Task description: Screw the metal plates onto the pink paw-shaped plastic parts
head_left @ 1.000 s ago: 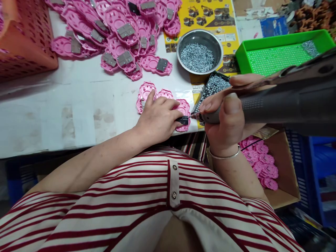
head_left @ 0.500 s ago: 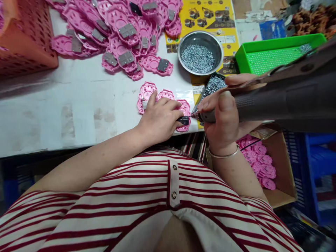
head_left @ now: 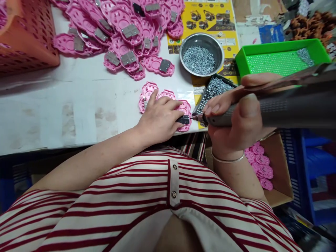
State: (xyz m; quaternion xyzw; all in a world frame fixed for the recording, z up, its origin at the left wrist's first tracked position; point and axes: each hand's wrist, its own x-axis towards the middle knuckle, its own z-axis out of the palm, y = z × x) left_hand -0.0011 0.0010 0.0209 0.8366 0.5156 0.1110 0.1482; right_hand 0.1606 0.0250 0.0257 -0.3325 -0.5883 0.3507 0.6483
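My left hand [head_left: 160,117] lies over a row of pink plastic casings, its fingertips bent and pressing on the right-hand casing [head_left: 187,107] and its black cover plate [head_left: 184,120]. Under the thumb is another pink casing [head_left: 148,91]; a third casing [head_left: 167,93] shows beyond the fingers, partly hidden. My right hand [head_left: 236,120] is closed round a dark electric screwdriver [head_left: 283,105], held nearly level. The thin bit points left, its tip at the right end of the black plate; whether it touches a screw is too small to tell.
Beyond my hands stand a steel bowl [head_left: 221,52] of small screws, a dark perforated tray [head_left: 203,101] of screws and a green tray [head_left: 275,47]. Pink casings with grey plates [head_left: 128,31] are heaped at the back. An orange basket [head_left: 31,38] is at left, a cardboard box [head_left: 283,168] below right.
My right hand and the screwdriver have drawn back to the right, so more of the bit and the dark tray shows. My left hand stays on the casings.
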